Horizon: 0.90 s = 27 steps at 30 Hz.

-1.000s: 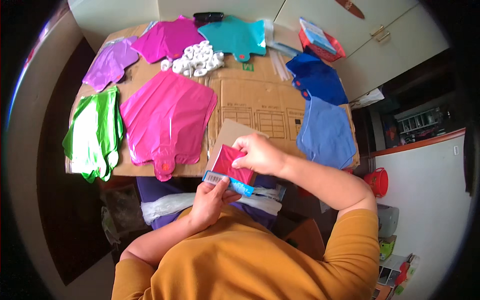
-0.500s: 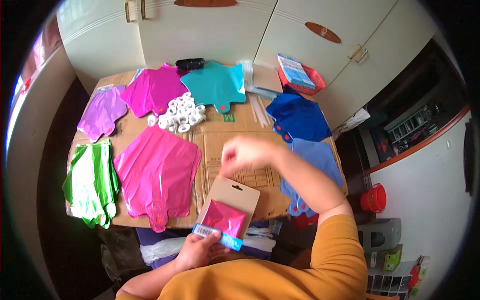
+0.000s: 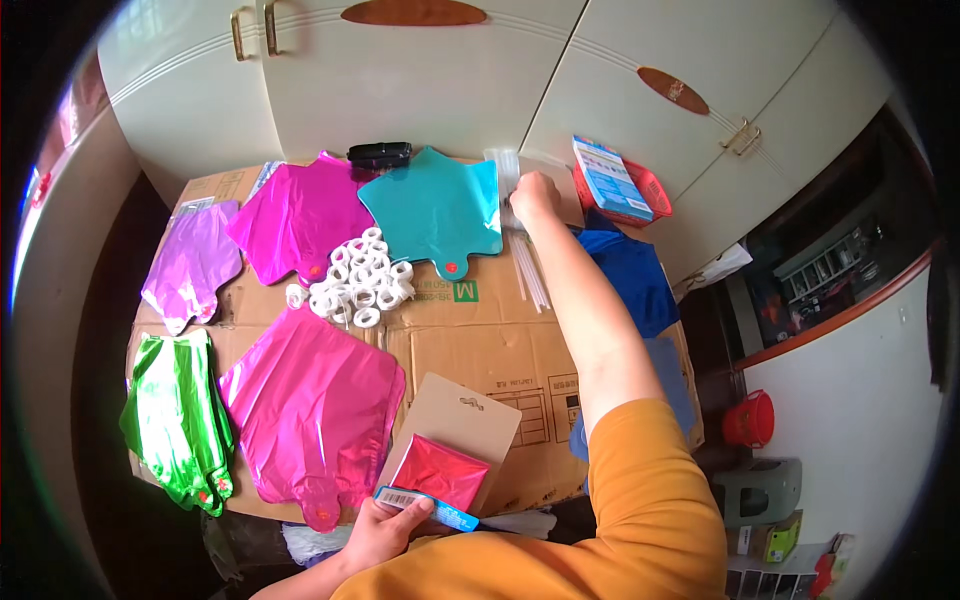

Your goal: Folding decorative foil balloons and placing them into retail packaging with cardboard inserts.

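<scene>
While the left hand [image 3: 385, 532] pinches its near edge at the blue strip [image 3: 457, 515], the tan card [image 3: 435, 402] with folded pink foil [image 3: 440, 474] extends beyond the thumb, its long axis running far and slightly right, slotted end far. Around it, left to right: green foil [image 3: 178, 420], a large pink foil sheet [image 3: 312, 400], white rolls [image 3: 355, 280], teal foil [image 3: 432, 212]. Far, the right hand [image 3: 535, 196] curls over a clear packet [image 3: 507, 166]; whether it grips, I cannot tell. Its forearm [image 3: 590, 315] partly hides dark blue foil [image 3: 642, 285].

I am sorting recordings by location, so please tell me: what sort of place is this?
Probably a room at home, used for handwork: pale cupboards stand behind a cardboard-covered surface bearing flat foil shapes and white rings.
</scene>
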{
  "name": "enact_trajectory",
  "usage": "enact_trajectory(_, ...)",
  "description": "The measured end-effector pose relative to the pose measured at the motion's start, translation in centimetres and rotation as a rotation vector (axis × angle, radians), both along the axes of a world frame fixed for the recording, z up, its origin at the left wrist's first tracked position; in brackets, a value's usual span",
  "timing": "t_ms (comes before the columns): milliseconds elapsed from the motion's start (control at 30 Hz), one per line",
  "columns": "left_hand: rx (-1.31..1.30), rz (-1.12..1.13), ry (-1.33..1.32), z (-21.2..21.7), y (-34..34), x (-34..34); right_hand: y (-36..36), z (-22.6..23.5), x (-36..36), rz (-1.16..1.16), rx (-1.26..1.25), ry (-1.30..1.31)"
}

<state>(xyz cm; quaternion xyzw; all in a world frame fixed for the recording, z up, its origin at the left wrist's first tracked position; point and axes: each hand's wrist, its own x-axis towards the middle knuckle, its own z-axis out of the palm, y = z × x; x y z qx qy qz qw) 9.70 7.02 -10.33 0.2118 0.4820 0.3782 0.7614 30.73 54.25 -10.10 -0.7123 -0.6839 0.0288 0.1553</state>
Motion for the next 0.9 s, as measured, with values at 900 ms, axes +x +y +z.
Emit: enact_trajectory(900, 0.197, 0.269, -0.139, -1.1, -8.7, -1.4, -35.2, -1.0, -2.7, 0.800, 0.083, 0.451)
